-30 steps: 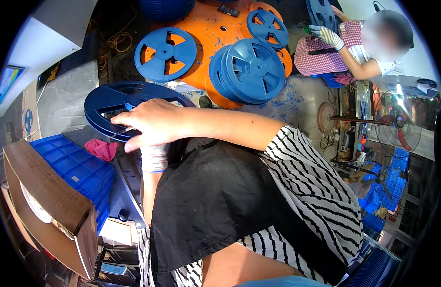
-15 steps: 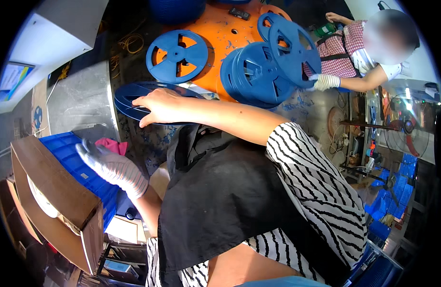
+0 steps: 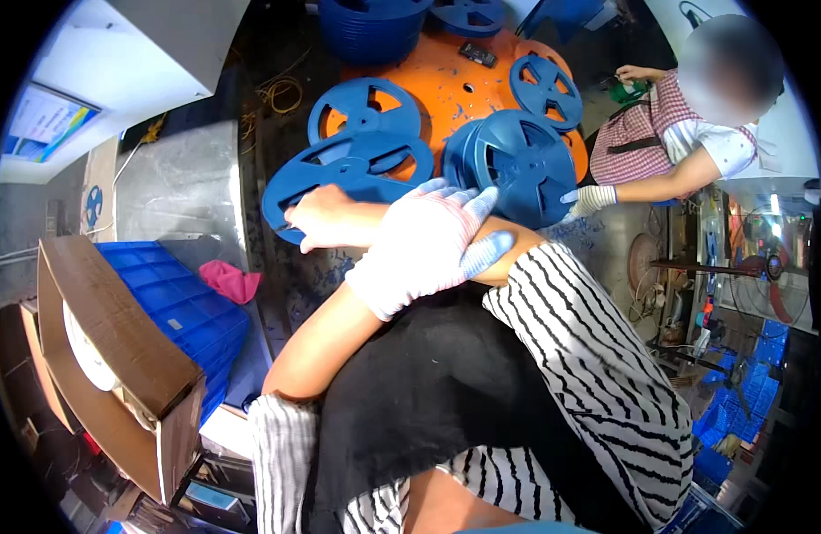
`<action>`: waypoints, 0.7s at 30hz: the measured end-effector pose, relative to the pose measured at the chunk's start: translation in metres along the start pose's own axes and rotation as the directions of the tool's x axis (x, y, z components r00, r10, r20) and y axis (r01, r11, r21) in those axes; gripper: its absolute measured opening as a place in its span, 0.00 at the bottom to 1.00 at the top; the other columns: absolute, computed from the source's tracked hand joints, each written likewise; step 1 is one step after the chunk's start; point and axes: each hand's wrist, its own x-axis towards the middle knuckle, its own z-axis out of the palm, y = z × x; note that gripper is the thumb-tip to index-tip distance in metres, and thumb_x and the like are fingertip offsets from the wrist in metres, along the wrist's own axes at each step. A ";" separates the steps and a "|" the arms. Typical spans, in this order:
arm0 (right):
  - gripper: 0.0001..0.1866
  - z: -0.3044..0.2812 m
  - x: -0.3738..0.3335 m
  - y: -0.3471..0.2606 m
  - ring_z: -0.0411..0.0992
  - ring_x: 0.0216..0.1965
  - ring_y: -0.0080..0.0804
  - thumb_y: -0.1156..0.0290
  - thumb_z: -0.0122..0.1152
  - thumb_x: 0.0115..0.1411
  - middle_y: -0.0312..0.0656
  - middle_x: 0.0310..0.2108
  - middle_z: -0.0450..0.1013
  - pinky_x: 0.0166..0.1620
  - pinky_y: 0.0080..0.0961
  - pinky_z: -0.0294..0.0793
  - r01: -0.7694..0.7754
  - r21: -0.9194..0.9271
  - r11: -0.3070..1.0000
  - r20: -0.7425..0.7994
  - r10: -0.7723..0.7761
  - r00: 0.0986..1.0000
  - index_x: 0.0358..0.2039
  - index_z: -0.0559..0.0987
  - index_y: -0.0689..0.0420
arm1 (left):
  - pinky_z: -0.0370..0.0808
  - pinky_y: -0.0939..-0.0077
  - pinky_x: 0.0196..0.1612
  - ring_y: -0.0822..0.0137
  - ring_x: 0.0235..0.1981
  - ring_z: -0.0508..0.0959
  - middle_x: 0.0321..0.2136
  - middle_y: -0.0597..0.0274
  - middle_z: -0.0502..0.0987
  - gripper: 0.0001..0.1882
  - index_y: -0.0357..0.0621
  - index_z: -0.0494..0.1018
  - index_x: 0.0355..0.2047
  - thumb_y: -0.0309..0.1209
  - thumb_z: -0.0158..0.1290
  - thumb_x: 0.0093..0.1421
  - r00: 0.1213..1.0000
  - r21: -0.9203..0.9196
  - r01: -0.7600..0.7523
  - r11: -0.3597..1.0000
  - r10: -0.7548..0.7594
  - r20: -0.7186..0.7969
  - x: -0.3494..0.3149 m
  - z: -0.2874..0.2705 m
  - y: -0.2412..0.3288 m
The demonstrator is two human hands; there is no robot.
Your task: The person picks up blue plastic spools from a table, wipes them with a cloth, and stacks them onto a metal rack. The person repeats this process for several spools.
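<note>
At the far left an open cardboard box (image 3: pixel 117 356) sits tilted, with a blue plastic crate (image 3: pixel 183 298) just behind it and a pink cloth (image 3: pixel 230 281) lying on the crate's far corner. Past these, a large blue reel (image 3: pixel 344 173) lies flat at the near left edge of the orange table (image 3: pixel 446 89). My right hand (image 3: pixel 326 218), bare, reaches across my body and rests on that reel's near rim, fingers pressed together and laid flat on it, not curled around anything that I can see. My left hand (image 3: pixel 428 245), in a white knit glove with blue fingertips, lies on my right forearm, fingers spread loosely and holding nothing. Just right of it a stack of blue reels (image 3: pixel 517 165) stands tilted at the table's near edge, and another person's gloved hand (image 3: pixel 593 200) touches its right side. A smaller blue reel (image 3: pixel 364 107) lies flat further back.
</note>
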 end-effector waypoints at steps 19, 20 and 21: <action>0.30 -0.043 0.008 -0.004 0.51 0.65 0.43 0.55 0.41 0.64 0.47 0.65 0.52 0.66 0.39 0.45 0.111 0.225 0.968 0.162 -0.149 0.975 0.64 0.56 0.54 | 0.43 0.51 0.67 0.51 0.67 0.46 0.66 0.52 0.47 0.46 0.43 0.49 0.65 0.67 0.32 0.58 0.635 -0.410 -0.763 -0.500 -0.700 -0.327 -0.053 -0.033 -0.045; 0.31 -0.043 0.007 0.000 0.52 0.64 0.43 0.56 0.43 0.64 0.48 0.64 0.53 0.65 0.39 0.46 0.095 0.244 0.965 0.173 -0.139 0.975 0.64 0.56 0.54 | 0.41 0.48 0.67 0.48 0.67 0.46 0.66 0.48 0.46 0.44 0.41 0.49 0.64 0.63 0.32 0.60 0.616 -0.411 -0.777 -0.477 -0.708 -0.344 -0.052 -0.033 -0.045; 0.31 -0.044 0.007 0.003 0.52 0.64 0.43 0.56 0.44 0.63 0.48 0.64 0.53 0.65 0.39 0.47 0.083 0.266 0.960 0.182 -0.135 0.974 0.64 0.56 0.54 | 0.39 0.45 0.67 0.46 0.66 0.46 0.65 0.44 0.46 0.41 0.38 0.50 0.64 0.59 0.33 0.62 0.598 -0.412 -0.791 -0.453 -0.715 -0.361 -0.052 -0.033 -0.045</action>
